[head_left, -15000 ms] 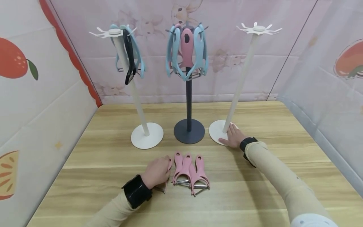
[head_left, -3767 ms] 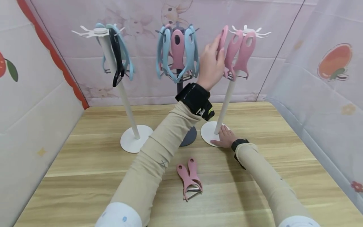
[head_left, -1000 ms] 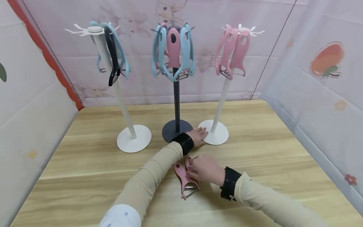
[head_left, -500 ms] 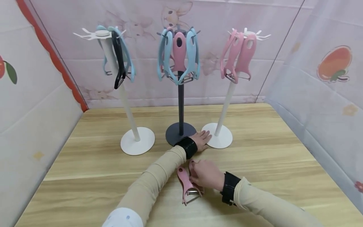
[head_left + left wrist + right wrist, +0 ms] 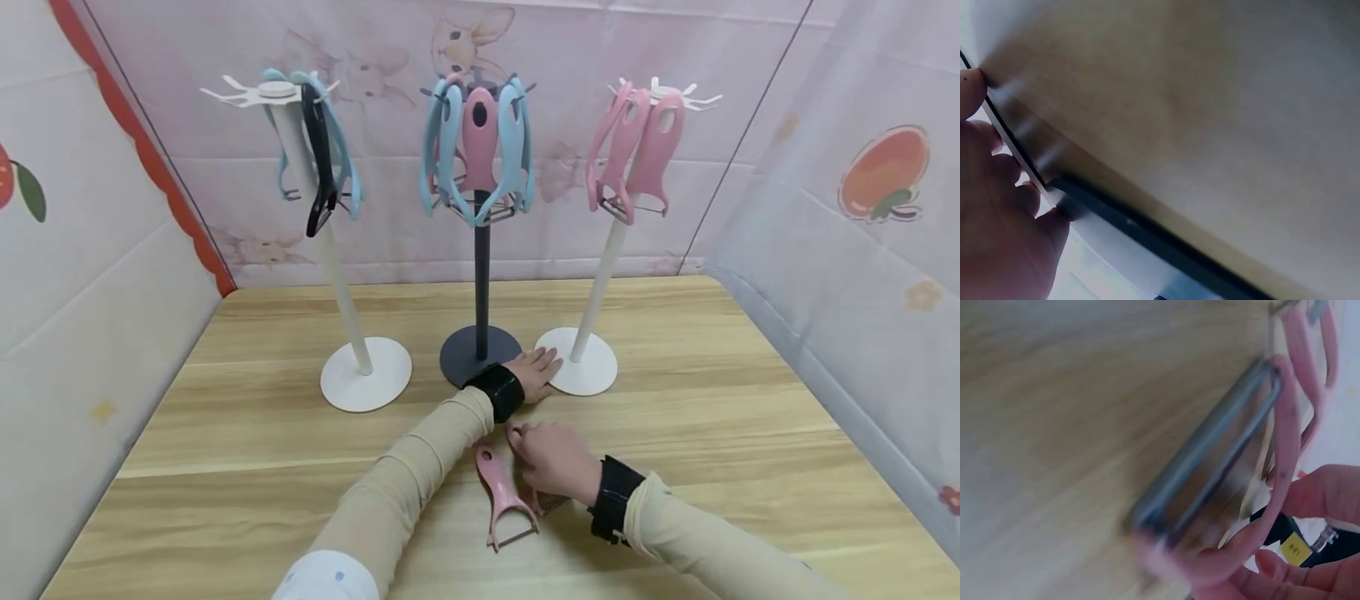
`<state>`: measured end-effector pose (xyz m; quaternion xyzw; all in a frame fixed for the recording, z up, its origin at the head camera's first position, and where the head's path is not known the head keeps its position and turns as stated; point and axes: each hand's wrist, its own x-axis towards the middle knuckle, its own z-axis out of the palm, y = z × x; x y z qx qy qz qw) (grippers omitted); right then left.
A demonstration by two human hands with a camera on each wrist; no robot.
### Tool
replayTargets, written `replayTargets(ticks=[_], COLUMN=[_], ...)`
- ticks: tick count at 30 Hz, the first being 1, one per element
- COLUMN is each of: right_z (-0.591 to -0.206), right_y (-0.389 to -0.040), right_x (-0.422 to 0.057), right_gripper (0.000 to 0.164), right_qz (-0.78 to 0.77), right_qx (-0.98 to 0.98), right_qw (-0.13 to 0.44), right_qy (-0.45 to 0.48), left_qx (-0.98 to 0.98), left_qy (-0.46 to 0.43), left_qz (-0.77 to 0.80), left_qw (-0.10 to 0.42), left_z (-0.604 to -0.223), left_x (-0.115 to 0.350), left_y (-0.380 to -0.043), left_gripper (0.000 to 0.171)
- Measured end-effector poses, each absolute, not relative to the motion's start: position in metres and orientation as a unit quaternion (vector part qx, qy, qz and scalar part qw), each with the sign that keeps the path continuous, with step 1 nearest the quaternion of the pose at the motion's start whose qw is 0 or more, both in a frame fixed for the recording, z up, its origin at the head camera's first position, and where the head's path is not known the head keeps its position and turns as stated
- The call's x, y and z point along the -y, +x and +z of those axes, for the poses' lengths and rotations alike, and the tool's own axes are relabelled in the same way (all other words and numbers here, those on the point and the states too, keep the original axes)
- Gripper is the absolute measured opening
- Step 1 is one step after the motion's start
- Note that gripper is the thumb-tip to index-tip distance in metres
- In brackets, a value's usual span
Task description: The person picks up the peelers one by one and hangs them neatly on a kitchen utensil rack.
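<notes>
My left hand (image 5: 532, 375) lies with straight fingers on the round base (image 5: 592, 375) of the right white stand. In the left wrist view, that hand's fingers (image 5: 1010, 169) reach to the base's edge. Just in front, my right hand (image 5: 558, 460) pinches a pink peeler (image 5: 516, 435), mostly covered by the hand in the head view. The right wrist view shows this peeler's pink frame (image 5: 1285, 425) and metal blade (image 5: 1210, 444). Left of the right hand, another pink peeler (image 5: 501, 492) lies on the table. Pink peelers (image 5: 624, 150) hang from the right stand's hooks.
A dark stand (image 5: 482, 275) in the middle carries several blue and pink peelers. To its left, a white stand (image 5: 347, 308) holds blue peelers and a black peeler (image 5: 321, 158). The wooden table (image 5: 262, 467) meets printed cloth walls at its sides and back.
Three pink peelers went from the table onto the right stand. The left hand came down to its base, replacing the right hand, which took a peeler and drew it right, off the other.
</notes>
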<state>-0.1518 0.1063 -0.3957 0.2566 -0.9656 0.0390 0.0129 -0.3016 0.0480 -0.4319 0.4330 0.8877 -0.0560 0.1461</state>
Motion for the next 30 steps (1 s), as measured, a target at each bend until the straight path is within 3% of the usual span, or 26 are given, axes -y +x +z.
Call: replayTargets(ticks=[6,9,12,25,30], right_z=[-0.389,-0.380,-0.368,-0.315,-0.293], right_y=[-0.149,-0.147,-0.146,-0.160,-0.168], right_x=[-0.120,-0.130,-0.143,-0.189,-0.199], right_gripper=[0.017,0.022,0.024,0.017,0.015], right_qz=[0.064,0.100,0.125,0.186,0.170], right_qx=[0.971,0.978,0.983,0.971,0.948], right_qw=[-0.038,-0.070,-0.064,0.117,0.253], right_qy=[0.227,0.167,0.116,0.097,0.089], left_qx=[-0.888,-0.888,-0.888,-0.890,-0.890], left_qy=[0.429,0.432,0.435,0.427,0.430], left_qz=[-0.066,-0.059,-0.055,-0.064,-0.062], left_qw=[0.148,0.146,0.137,0.142,0.135], left_z=[-0.426,-0.426,-0.427,-0.426,-0.427], left_x=[-0.046,-0.046,-0.045,-0.045,-0.047], left_y=[-0.297,-0.296,-0.295,-0.296,-0.296], left_gripper=[0.058,0.058,0.058,0.059,0.059])
